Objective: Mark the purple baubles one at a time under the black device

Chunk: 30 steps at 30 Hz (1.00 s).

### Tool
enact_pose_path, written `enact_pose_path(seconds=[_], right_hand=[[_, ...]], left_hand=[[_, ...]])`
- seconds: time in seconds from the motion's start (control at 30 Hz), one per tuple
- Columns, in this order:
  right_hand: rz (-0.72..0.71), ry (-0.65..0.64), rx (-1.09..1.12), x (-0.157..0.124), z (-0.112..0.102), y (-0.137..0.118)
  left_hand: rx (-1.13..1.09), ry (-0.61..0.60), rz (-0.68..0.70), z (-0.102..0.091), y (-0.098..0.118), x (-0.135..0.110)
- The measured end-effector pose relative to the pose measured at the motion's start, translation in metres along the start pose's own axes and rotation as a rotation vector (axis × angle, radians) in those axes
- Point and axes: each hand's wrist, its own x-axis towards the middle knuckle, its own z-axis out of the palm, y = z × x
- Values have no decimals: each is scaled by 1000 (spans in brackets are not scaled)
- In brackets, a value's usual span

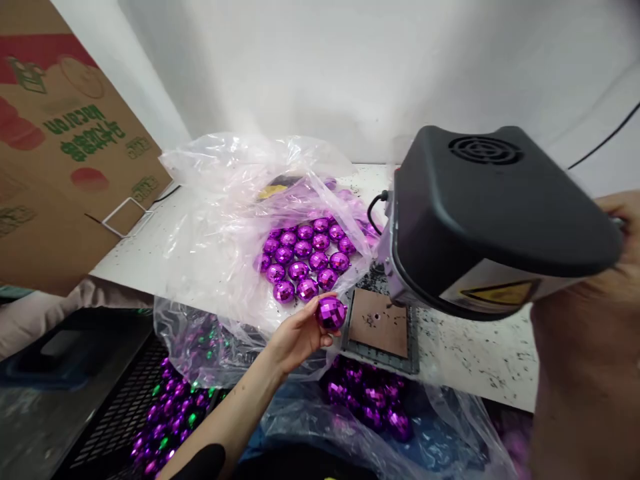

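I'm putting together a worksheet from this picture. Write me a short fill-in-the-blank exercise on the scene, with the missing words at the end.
1. The left hand holds a faceted ball whose colour is ____.
2. The right hand is at a machine whose main colour is ____.
3. In the picture, the cardboard box is to the ____ of the clear plastic bag.
4. The box's lettering is coloured ____.

Missing words: purple; black; left; green.

Head-worn view — forward, down, near worktable
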Motion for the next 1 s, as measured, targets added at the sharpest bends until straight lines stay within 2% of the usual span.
enact_pose_path(seconds=[0.17,0.3,0.4,0.5,0.63,0.83,1.0], right_hand=[[-31,18,31,2,3,-5],[-29,-2,50,1,3,-6],[-46,-18,65,2,2,-8],[-62,-36,91,3,1,-11],[-72,-26,89,3,3,-12],[-59,-23,78,-1,1,-10],[-73,-47,78,1,-2,-11]], left_hand=[[484,119,175,20,-13,9],[775,109,288,30,-27,31],[967,93,365,36,-29,46],[1150,83,462,41,-29,54],[1386,140,571,47,-37,60],[1540,224,653,48,-53,77],[1509,158,664,46,-59,82]])
